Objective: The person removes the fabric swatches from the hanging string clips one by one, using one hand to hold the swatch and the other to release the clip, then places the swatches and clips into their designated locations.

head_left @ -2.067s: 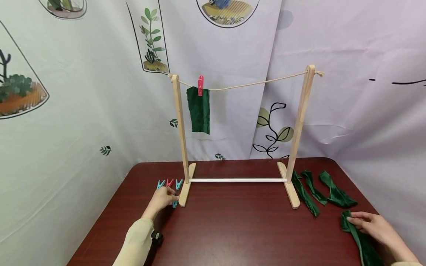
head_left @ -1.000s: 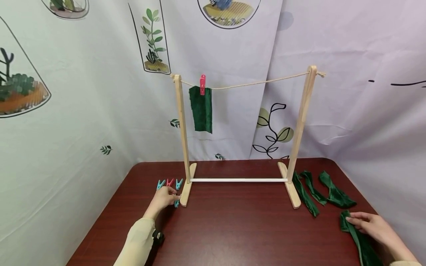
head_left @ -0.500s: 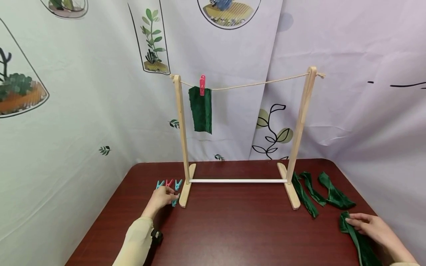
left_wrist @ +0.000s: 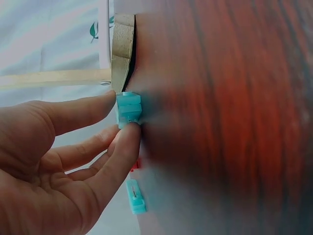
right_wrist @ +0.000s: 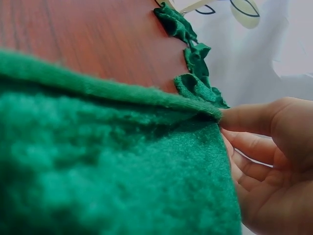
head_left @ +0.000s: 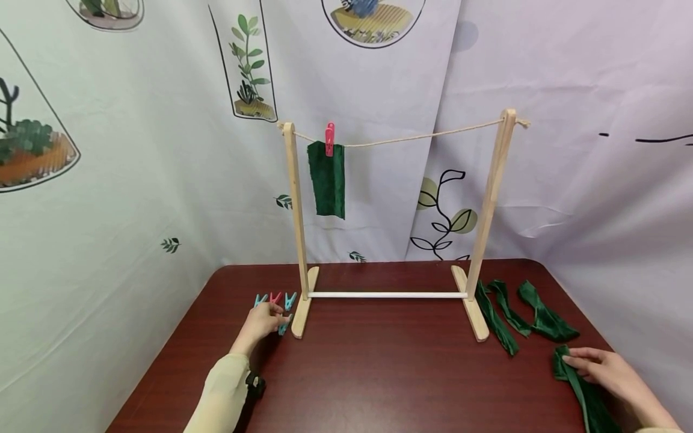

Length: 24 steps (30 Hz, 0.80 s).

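My left hand (head_left: 262, 322) is at the left of the table, its thumb and forefinger pinching a blue clothespin (left_wrist: 129, 108) low over the surface. Just behind it lie a blue clothespin (head_left: 290, 300), a red clothespin (head_left: 275, 297) and another blue one, partly covered by the hand. At the right front, my right hand (head_left: 614, 373) pinches the top edge of a green velvet cloth (head_left: 582, 391); the cloth hangs down past the frame's lower edge. In the right wrist view this cloth fills the foreground, thumb on its near face.
A wooden clothesline stand (head_left: 387, 294) stands mid-table, with a sagging rope (head_left: 417, 138). A red clothespin (head_left: 329, 139) holds a green cloth (head_left: 327, 186) near its left post. Several crumpled green cloths (head_left: 549, 316) lie beside its right foot. A printed curtain (head_left: 368, 84) hangs behind.
The blue clothespin has tilted slightly in my left hand's fingers, its lower end shifting a little left. My right hand and its green cloth have stayed nearly still.
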Motion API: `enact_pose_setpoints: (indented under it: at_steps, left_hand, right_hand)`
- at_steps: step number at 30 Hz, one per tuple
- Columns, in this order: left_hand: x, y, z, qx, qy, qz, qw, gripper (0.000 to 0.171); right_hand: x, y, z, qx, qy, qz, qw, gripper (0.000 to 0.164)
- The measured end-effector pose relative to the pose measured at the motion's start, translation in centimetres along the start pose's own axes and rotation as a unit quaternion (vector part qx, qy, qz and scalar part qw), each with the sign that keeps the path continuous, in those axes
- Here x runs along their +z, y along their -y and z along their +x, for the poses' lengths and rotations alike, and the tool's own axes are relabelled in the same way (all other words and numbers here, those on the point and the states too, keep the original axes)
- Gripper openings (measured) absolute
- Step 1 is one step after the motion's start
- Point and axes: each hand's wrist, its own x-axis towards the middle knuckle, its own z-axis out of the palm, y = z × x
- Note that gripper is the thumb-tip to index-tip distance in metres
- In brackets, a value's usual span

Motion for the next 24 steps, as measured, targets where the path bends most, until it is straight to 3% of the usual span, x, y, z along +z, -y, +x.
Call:
enact_pose_setpoints:
  at_steps: [5, 9, 13, 17, 24]
  left_hand:
    - [-0.4, -0.4, -0.2, 0.012, -0.004, 0.006, 0.9999, 0.030]
    - [-1.4, -1.3, -0.2, 0.032, -0.018, 0.027, 0.9990, 0.030]
    - [-3.0, -2.6, -0.3, 0.049, -0.035, 0.038, 0.9975, 0.034]
    - [-5.1, -3.7, -0.5, 0.057, -0.050, 0.038, 0.9964, 0.037]
    - [-8.5, -5.8, -0.5, 0.083, -0.076, 0.058, 0.9919, 0.044]
  right_hand:
    - [-0.2, 0.4, -0.2, -0.015, -0.006, -0.013, 1.000, 0.060]
    - [-0.7, 1.2, -0.6, -0.029, -0.034, -0.057, 0.997, 0.062]
    - [-1.8, 2.7, -1.0, -0.063, -0.095, -0.101, 0.988, 0.063]
    - [-3.3, 4.6, -1.7, -0.090, -0.147, -0.104, 0.980, 0.064]
    - [-5.1, 8.5, -2.6, -0.114, -0.183, -0.082, 0.973, 0.067]
